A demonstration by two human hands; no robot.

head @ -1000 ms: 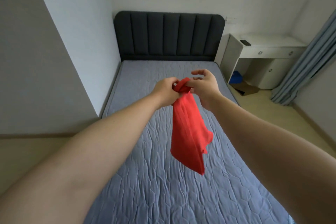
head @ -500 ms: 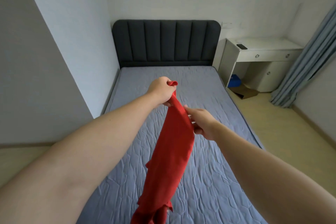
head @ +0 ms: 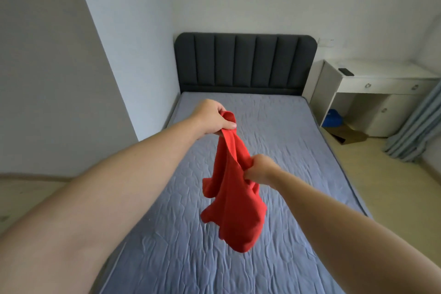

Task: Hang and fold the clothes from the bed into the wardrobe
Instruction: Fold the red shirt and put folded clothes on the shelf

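While dangling over the bed (head: pixel 298 141), red garment (head: pixel 235 207): is hanging bunched.
left hand (head: pixel 211 118): is gripping its top, 12 o'clock.
right hand (head: pixel 261 169): is clutching its edge, 3 o'clock.

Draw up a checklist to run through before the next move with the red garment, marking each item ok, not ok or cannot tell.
1. Left hand grips the top end of the red fabric garment: ok.
2. Right hand grips the garment lower down: ok.
3. Garment opened out, ready to fold or hang: not ok; it hangs bunched and twisted.
4. Bare surface on the grey quilted mattress below for laying it flat: ok.
5. Which part of the garment each hand holds: cannot tell.
6. Wardrobe and a hanger within reach: cannot tell; neither is in view.
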